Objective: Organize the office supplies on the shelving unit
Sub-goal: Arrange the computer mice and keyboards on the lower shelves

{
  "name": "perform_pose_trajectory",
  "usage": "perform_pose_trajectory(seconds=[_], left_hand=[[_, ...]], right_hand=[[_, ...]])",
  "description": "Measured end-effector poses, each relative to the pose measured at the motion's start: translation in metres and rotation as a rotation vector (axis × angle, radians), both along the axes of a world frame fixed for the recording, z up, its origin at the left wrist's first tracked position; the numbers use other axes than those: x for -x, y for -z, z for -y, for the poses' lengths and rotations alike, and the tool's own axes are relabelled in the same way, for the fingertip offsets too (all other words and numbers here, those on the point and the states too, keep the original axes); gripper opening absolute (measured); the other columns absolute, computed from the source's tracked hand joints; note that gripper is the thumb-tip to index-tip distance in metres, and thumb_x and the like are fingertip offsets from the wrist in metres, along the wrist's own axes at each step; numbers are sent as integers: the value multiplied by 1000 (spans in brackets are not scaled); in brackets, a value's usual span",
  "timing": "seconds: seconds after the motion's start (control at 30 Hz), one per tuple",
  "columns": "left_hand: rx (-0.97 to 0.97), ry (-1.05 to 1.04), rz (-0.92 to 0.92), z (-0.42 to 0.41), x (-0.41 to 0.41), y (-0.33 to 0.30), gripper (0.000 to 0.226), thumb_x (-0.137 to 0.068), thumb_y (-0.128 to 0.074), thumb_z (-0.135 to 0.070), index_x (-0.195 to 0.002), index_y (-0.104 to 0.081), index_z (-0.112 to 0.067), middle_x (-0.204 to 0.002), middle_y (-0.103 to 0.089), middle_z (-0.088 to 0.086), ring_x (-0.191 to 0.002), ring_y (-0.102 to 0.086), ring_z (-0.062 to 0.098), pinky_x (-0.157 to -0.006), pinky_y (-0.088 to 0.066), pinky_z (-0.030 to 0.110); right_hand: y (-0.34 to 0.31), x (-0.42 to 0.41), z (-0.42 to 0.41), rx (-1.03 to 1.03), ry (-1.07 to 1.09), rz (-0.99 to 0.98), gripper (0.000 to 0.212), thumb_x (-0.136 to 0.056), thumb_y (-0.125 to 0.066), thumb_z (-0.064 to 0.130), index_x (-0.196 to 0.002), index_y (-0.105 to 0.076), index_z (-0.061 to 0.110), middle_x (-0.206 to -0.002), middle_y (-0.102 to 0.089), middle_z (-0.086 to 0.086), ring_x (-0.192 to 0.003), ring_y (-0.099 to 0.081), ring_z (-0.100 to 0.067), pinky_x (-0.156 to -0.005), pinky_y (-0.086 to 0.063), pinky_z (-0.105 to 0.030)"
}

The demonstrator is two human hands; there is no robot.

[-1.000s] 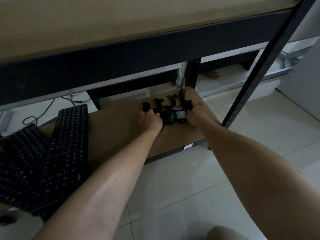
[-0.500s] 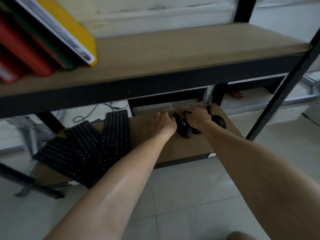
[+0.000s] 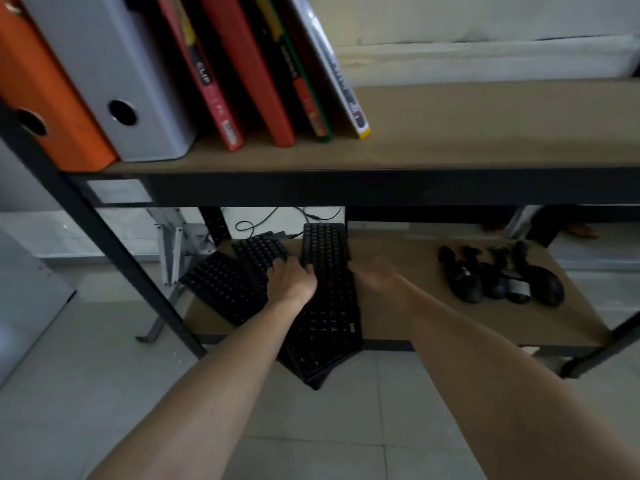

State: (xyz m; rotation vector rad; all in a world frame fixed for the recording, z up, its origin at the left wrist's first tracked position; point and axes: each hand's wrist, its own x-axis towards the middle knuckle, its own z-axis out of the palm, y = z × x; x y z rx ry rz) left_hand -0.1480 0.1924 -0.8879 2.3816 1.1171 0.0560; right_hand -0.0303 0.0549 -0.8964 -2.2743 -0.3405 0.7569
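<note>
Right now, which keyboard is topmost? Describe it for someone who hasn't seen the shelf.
On the lower brown shelf board, left side, lies a heap of black keyboards. The topmost black keyboard runs front to back between both hands, its near end overhanging the shelf edge.

Both hands have left the computer mice (image 3: 498, 278). Left hand (image 3: 291, 280) now rests on the keyboards (image 3: 325, 296); right hand (image 3: 375, 276) beside them, blurred.

Pale glossy floor tiles (image 3: 346, 420) spread below. A thin black cable (image 3: 256, 221) loops across the floor behind. A grey flat panel (image 3: 24, 299) leans at the left, near a grey metal bracket (image 3: 169, 251).
</note>
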Motion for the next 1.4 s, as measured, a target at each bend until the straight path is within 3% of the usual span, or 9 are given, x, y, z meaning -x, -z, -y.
perform_pose_trajectory(seconds=[0.1,0.3,0.4,0.6,0.83,1.0,1.13,1.23,1.4], left_hand=[[56,-106,-53,-31,16,17,53,-104,-38,-44,-144,-39,-11,-148,-30,16,-134,-30,36,-104,-39,46],[274,-350,-63,-63,15,37,64,-102,-45,-45,-151,-24,-10,-150,-29,21,-131,-39,39,-94,-45,46],[353,-450,-31,-66,5,44,61,-102,-48,-43,-148,-28,-7,-147,-35,21,-126,-46,39,-78,-42,41],[462,-571,82,-74,5,44,57,-104,-46,-37,-149,-30,-6,-148,-37,19,-123,-50,36,-90,-47,39],[619,-542,293,-80,6,44,34,-103,-48,-17,-130,-55,2,-122,-61,14,-98,-61,30,-76,-50,34],[881,-565,496,-84,7,63,38,-94,-52,-25,-127,-63,-9,-113,-69,11,-95,-68,32,-89,-58,45],[1012,-551,666,-77,6,56,59,-86,-57,-63,-115,-65,-12,-104,-73,8,-93,-71,28,-87,-58,44],[896,-557,668,-68,3,55,48,-87,-71,-46,-115,-53,-12,-102,-67,7,-88,-67,23,-85,-57,40],[853,-555,770,-59,3,53,32,-92,-66,-37,-114,-58,-15,-95,-68,5,-82,-67,20,-76,-55,32]], right_hand=[[25,-2,-24,-58,52,-140,62,-92,-56,58,-116,-66,2,-114,-70,-11,-99,-67,-27,-92,-55,-38],[49,-9,-48,-149,163,-214,61,-93,-60,51,-128,-62,1,-117,-68,-14,-98,-66,-28,-90,-54,-33],[52,-8,-51,-134,169,-148,59,-96,-57,49,-127,-62,-1,-119,-67,-15,-100,-65,-28,-86,-52,-31],[53,4,-56,-91,118,68,50,-99,-54,43,-122,-61,-1,-109,-66,-14,-96,-65,-30,-78,-54,-32],[47,10,-64,-216,28,110,48,-97,-57,46,-134,-60,15,-120,-67,-6,-100,-63,-20,-80,-47,-24],[42,18,-68,-270,-88,116,45,-95,-60,46,-135,-61,25,-116,-69,1,-104,-64,-16,-86,-47,-23],[43,20,-75,-224,-150,103,47,-92,-62,50,-131,-64,25,-112,-68,2,-101,-64,-14,-85,-47,-22],[44,22,-77,-193,-105,-20,63,-81,-61,68,-127,-65,25,-123,-64,-3,-107,-65,-20,-97,-52,-35],[38,10,-74,-194,34,-353,92,-67,-71,74,-131,-60,10,-117,-69,-7,-99,-69,-25,-93,-55,-40]])
